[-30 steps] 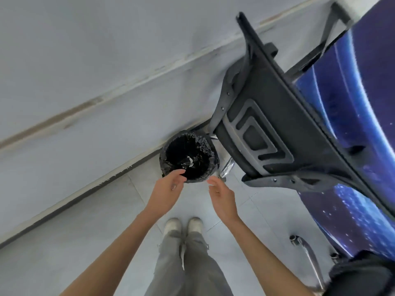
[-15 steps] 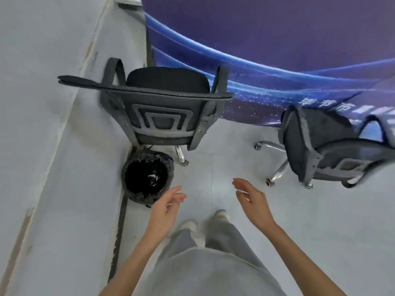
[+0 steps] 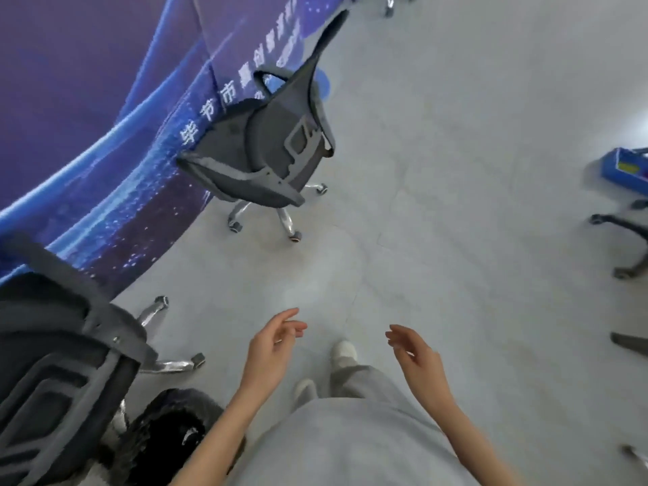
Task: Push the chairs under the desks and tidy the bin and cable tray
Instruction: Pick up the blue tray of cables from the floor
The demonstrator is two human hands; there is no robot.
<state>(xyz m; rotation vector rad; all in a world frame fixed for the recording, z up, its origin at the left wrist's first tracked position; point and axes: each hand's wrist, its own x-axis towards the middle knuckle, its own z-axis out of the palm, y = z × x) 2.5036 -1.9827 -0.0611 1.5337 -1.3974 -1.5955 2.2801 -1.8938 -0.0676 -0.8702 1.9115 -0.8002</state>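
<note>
A black bin lined with a black bag stands at the bottom left, partly hidden by my left forearm. Beside it, at the left edge, is the back of a dark office chair on chrome legs. A second grey office chair stands further off against the blue draped desk, turned sideways. My left hand and my right hand hang in the air over the floor, both empty with fingers loosely apart, touching nothing.
The pale tiled floor stretches out ahead and to the right. A blue box and a black chair base sit at the right edge. Another chair's castors show at the top.
My view has swung right, away from the wall and bin toward the open floor. Both hands have come away from the bin's rim and now hang free in front of me.
</note>
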